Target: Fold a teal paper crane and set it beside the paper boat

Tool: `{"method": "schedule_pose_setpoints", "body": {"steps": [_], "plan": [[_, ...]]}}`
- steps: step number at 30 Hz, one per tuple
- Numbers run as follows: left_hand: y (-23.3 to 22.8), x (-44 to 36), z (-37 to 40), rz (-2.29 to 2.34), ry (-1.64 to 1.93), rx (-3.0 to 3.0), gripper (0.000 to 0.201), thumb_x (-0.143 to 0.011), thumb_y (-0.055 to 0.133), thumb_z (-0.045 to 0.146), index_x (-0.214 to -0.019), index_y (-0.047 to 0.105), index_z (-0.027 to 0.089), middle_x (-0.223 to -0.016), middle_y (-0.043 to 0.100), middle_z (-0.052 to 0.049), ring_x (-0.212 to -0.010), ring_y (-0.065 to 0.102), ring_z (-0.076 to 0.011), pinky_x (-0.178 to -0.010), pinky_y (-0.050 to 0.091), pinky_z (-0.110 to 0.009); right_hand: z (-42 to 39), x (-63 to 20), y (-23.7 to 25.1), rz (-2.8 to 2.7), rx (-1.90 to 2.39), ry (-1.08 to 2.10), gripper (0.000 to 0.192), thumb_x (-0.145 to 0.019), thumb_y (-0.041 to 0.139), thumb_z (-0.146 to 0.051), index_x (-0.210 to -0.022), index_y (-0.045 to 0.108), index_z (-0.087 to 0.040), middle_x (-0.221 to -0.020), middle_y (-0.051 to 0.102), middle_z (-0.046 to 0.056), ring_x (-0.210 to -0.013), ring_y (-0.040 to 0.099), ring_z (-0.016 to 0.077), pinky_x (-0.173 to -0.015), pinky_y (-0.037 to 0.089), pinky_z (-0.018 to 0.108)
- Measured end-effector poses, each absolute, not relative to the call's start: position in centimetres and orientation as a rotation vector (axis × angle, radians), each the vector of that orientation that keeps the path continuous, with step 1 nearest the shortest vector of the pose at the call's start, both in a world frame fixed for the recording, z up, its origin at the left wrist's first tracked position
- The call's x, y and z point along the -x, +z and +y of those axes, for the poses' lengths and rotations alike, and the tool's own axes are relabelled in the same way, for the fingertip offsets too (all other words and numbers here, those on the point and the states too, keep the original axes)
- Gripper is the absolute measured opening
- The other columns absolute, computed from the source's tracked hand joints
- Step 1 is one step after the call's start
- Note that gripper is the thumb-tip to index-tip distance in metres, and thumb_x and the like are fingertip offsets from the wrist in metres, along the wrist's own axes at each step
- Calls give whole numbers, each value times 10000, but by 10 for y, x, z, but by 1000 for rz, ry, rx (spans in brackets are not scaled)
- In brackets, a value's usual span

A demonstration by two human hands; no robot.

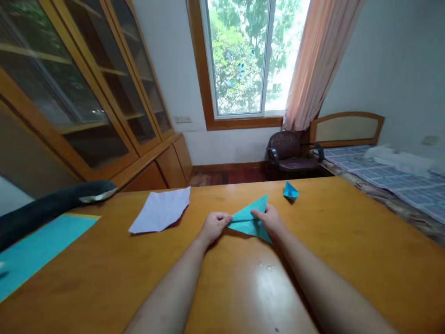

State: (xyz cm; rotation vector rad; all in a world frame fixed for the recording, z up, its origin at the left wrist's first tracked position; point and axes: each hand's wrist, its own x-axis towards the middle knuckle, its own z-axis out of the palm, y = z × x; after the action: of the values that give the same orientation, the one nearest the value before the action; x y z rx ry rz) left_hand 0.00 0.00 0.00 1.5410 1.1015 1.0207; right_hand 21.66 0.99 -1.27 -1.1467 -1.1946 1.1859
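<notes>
A wooden table [347, 260] carries folded teal paper [251, 218], a white sheet [162, 211] and a small teal piece [290, 190]

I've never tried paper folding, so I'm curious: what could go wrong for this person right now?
The teal folded paper is pinned only at two spots, by the left hand and right hand, on a glossy wooden table; it might slide, so a crease could land crooked. The small blue folded piece lies loose just beyond the right hand and might get knocked. The white sheet seems safely apart.

bare forearms, no sleeves, left hand [212, 225], right hand [271, 220]
</notes>
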Motion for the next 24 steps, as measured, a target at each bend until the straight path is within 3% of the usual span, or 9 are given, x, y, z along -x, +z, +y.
{"method": "schedule_pose_setpoints", "body": {"steps": [14,24], "plan": [[-5,-2,2,1283,1097,-1241,339,-517,792,433,-543,649,127,-499,597,-7,-482,490,-111,-497,351,-230,8,-215,-7,-1089,1143,1169,305,-521,799,-408,-626,638,-172,-631,679,39,-543,564,161,-556,451,283],[-7,-4,3,1227,1189,-1266,287,-533,805,337,-563,593,146,-491,595,12,-463,508,-103,-466,368,-207,4,-213,0,-1018,1125,1197,257,-520,788,-307,-652,606,-183,-637,673,18,-563,576,157,-582,469,283]]}}
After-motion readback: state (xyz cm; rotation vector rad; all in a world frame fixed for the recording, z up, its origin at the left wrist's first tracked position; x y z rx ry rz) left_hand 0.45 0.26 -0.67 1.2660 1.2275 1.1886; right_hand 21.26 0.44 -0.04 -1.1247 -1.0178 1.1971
